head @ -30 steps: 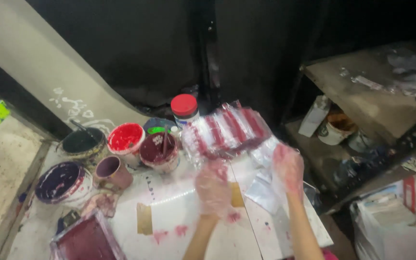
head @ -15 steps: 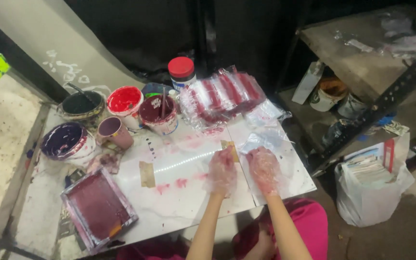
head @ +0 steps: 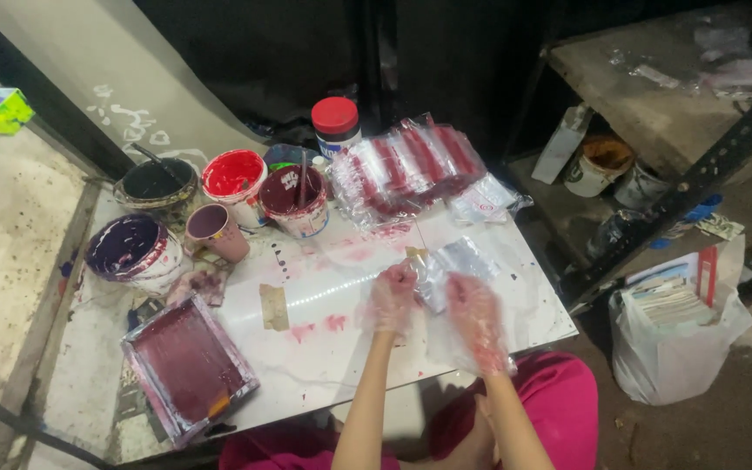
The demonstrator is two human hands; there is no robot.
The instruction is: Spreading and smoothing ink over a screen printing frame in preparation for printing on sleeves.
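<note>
Both my hands wear thin clear gloves stained red. My left hand (head: 391, 298) pinches the near-left edge of a small clear plastic bag (head: 453, 264) that lies on the white table (head: 324, 348). My right hand (head: 478, 321) rests on the same bag's near edge, fingers bent over it. Behind the bag lies a fanned pile of clear bags printed red (head: 411, 170). A framed printing screen smeared dark red (head: 186, 365) sits at the table's near-left corner, well left of my hands.
Several paint tubs stand at the back left: a purple one (head: 128, 252), a black one (head: 156, 184), a red one (head: 233, 177), a maroon one with a stick (head: 295, 198), and a pink cup (head: 213, 231). A red-lidded jar (head: 336, 124) stands behind. A white sack (head: 676, 335) sits on the floor at right, below a metal shelf (head: 654, 96).
My hands came back from the red-printed pile toward me and settled together on a clear bag at the table's near-right. The camera tilted down.
</note>
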